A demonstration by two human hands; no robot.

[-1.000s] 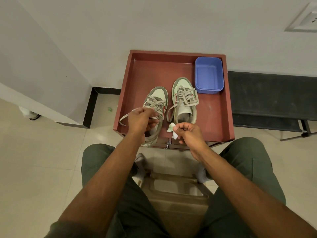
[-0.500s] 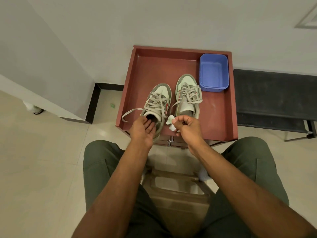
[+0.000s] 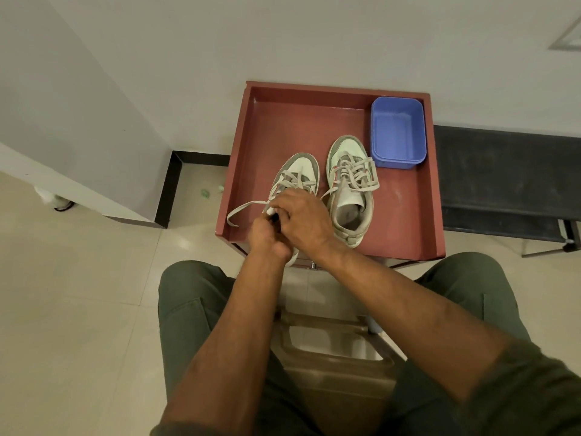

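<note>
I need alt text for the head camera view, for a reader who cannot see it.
Both hands meet over the left sneaker on a red tray table; the right hand pinches a small white wad, and the left hand is at the heel end. The right sneaker stands beside it, with a blue tub in the far corner.

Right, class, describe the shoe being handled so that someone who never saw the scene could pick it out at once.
Against the wall stands a red-brown tray with a blue tub in its right corner and two grey-and-white sneakers. It is the left sneaker: the left hand and right hand cover its heel, and one lace trails loose towards the tray's left edge; its neighbour lies untouched.
</note>
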